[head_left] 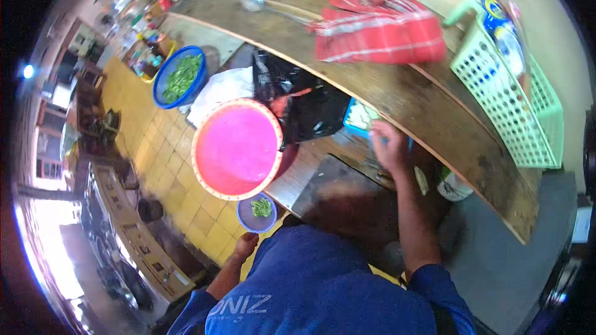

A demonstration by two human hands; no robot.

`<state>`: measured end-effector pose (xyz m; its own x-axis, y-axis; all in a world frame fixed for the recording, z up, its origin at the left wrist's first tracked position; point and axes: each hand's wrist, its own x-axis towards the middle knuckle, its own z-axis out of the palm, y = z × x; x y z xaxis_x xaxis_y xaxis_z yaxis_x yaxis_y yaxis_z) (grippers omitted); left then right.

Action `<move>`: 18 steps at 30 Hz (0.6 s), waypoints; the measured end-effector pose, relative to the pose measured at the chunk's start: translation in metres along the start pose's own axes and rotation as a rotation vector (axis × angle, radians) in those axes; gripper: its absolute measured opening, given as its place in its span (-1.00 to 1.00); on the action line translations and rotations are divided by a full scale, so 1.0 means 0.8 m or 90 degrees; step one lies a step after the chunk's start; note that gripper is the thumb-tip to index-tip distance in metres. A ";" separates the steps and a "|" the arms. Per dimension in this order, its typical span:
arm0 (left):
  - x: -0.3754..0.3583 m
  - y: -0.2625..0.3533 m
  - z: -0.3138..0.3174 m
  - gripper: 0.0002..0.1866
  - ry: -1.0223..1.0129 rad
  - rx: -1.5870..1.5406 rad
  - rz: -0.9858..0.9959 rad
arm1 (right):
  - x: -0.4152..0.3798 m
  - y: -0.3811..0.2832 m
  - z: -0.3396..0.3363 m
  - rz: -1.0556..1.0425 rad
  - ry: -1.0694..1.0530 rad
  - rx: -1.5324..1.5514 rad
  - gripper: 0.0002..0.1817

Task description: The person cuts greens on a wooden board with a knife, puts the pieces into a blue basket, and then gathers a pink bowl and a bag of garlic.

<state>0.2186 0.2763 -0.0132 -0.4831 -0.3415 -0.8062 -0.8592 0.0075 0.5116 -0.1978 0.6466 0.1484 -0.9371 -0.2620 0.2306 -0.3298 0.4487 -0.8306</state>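
Note:
My left hand [246, 245] is closed at the near rim of a small purple bowl [242, 223], which holds cut green vegetable pieces [261, 208]. The bowl sits beside the table's left edge, above the tiled floor. My right hand [389, 146] reaches under the edge of the raised wooden shelf, its fingers apart at a blue container [354, 130] of pale cut pieces [361, 115]. Part of that container is hidden by the hand and shelf. Between my hands lies a dark, worn board [338, 189].
A large pink tub [239, 146] stands next to a black plastic bag [316, 108]. Beyond it is a blue basin [160, 84] of green vegetables. The wooden shelf [372, 87] bears a red checked cloth [385, 31], a ladle [254, 4] and a green basket [496, 87]. A stove [133, 242] stands left.

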 end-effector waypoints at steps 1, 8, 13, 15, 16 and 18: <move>-0.001 -0.003 0.002 -0.70 -0.016 0.051 0.088 | 0.014 -0.063 0.022 -0.118 -0.054 0.073 -0.73; -0.104 0.258 0.015 -0.81 -0.120 0.027 0.436 | 0.113 -0.126 0.145 -0.145 -0.403 -0.503 -0.50; -0.086 0.432 -0.013 -0.84 0.010 0.029 0.795 | 0.063 -0.083 0.082 -0.108 -0.436 -0.609 -0.83; -0.049 0.492 -0.021 -0.76 0.117 0.133 0.898 | 0.045 -0.091 0.046 -0.093 -0.391 -0.615 -0.82; -0.027 0.522 -0.021 -0.69 0.167 0.200 0.946 | 0.040 -0.101 0.034 -0.086 -0.337 -0.609 -0.82; 0.010 0.562 -0.006 -0.62 0.207 0.267 1.003 | 0.043 -0.141 0.025 -0.033 -0.396 -0.672 -0.80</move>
<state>-0.1706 0.2722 0.2116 -0.8574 0.0770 0.5088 0.3962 0.7297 0.5572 -0.1905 0.5698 0.2402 -0.8018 -0.5332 -0.2699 -0.5663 0.8222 0.0578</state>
